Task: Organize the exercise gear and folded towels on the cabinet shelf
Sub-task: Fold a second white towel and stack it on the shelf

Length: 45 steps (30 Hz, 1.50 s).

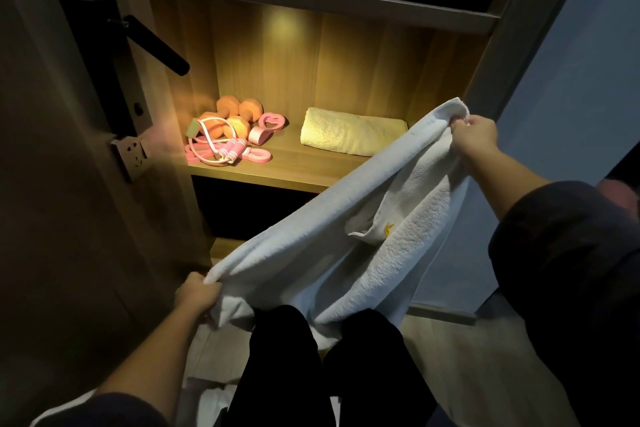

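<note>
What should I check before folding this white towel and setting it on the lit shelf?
1. Left hand grips the white towel at its lower end: ok.
2. Right hand grips the upper end: ok.
3. Towel spread flat for folding: not ok, it is bunched near the right hand.
4. Folded towel already on the lit shelf: ok.
5. Orange dumbbells and pink jump rope tidy: not ok, heaped together.
6. Free shelf space beside the folded towel: cannot tell, white towel hides it.

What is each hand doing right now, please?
Left hand: closed on the lower end of the white towel.
Right hand: closed on the upper end of the same towel, near the shelf.
</note>
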Available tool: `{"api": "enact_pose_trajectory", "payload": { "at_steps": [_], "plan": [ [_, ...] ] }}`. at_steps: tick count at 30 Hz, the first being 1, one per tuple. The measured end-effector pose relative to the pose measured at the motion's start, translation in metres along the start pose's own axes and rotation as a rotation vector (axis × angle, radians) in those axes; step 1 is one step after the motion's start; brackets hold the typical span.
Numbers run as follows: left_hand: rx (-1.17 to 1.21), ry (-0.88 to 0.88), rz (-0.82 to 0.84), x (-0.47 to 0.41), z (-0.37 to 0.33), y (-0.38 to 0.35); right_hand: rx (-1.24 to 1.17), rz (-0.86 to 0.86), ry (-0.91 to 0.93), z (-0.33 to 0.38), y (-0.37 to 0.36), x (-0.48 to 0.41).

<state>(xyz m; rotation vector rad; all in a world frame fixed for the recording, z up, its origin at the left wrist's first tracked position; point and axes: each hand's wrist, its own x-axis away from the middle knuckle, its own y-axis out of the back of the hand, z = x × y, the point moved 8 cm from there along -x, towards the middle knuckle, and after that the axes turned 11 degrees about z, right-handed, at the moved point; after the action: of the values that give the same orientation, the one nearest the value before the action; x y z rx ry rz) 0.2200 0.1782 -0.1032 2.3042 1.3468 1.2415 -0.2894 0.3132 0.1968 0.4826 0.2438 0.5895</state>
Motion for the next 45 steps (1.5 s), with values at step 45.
{"api": "enact_pose_trajectory", "payload": {
  "at_steps": [45],
  "plan": [
    [0.578,0.231,-0.182,0.005,0.066,0.042,0.042,-0.005,-0.043,-0.015,0.008,0.028]
  ]
}}
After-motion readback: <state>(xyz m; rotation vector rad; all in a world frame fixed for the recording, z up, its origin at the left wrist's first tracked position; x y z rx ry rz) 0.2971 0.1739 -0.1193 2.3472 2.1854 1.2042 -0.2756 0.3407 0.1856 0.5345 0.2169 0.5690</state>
